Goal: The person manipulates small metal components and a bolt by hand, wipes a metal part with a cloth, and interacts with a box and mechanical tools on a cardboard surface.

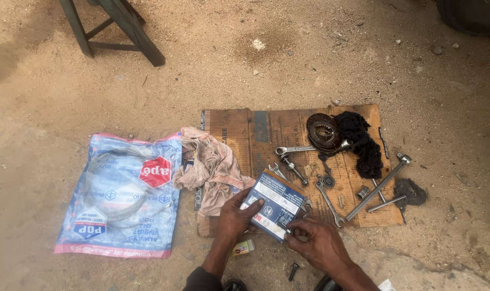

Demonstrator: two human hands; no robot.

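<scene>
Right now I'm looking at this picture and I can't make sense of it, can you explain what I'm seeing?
This is one view from a camera worn on a person's head, looking down at their own two bare hands over sandy ground. The left hand and the right hand hold a small blue and white box between them. Behind it lies a flattened cardboard sheet with tools: spanners, a long socket wrench, a round toothed metal part and a black rag. A pinkish cloth and a blue plastic bag lie to the left.

Sandy ground (320, 59) carries flattened cardboard (239, 126), a blue plastic bag (121, 199) and a stool (116, 29).
</scene>
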